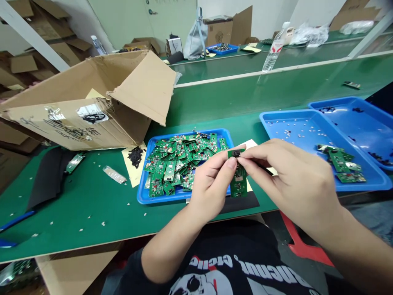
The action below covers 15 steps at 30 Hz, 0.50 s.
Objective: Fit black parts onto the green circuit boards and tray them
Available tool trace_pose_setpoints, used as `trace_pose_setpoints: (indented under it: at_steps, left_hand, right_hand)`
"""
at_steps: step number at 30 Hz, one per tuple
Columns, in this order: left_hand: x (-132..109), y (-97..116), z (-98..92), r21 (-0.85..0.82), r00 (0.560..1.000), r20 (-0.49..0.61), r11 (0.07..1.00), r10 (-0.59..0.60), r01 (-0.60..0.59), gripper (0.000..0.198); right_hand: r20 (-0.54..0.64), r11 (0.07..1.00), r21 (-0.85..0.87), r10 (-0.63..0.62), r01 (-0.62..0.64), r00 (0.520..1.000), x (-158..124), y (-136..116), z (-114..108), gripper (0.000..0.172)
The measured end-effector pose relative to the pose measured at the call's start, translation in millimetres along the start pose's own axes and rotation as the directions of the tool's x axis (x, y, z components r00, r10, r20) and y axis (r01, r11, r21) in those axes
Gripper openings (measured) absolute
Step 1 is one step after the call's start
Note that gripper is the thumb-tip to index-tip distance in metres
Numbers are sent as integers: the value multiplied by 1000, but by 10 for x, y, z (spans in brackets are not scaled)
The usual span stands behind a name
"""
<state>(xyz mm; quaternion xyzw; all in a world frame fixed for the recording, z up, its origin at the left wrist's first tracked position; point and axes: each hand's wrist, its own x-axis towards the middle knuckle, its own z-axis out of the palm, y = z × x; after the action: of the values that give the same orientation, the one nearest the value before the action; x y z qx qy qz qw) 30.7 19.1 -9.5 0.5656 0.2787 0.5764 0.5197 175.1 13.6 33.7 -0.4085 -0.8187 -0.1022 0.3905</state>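
Observation:
My left hand (211, 180) is closed on a green circuit board (238, 185), thumb in front, and holds it upright above the table. At the board's top end sits a small black oval piece (237, 153). My right hand (291, 176) pinches at this piece, its thumb and fingertips against the board's edge. A thin dark stick-like thing (264, 167) shows under the right fingers; its kind I cannot make out. Behind my left hand, a blue tray (144, 190) holds a heap of circuit boards (176, 164).
To the right, a second blue tray (291, 116) holds several boards and white bits, beside another blue tray (340, 104). Small black parts (135, 156) lie on yellow paper at left. An open cardboard box (70, 119) stands behind. A water bottle (274, 49) stands on the ledge.

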Motion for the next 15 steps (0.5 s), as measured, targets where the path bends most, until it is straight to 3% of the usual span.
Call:
trace_pose_setpoints:
  at_steps: [6, 9, 12, 15]
  left_hand:
    - [7, 44, 38, 13, 989, -147, 1000, -18, 20, 18]
    - [30, 86, 30, -42, 984, -174, 998, -47, 40, 12]
    - [65, 152, -42, -26, 989, -131, 997, -76, 73, 11]
    - [104, 251, -166, 63, 983, -26, 981, -182, 184, 12]
  right_hand:
    - [-41, 998, 53, 32, -29, 999, -39, -10, 31, 7]
    - [-3, 991, 111, 82, -81, 997, -49, -4, 35, 6]
    - [72, 973, 181, 133, -144, 989, -61, 10, 10, 7]
    - [123, 931, 267, 223, -249, 967, -86, 44, -41, 10]
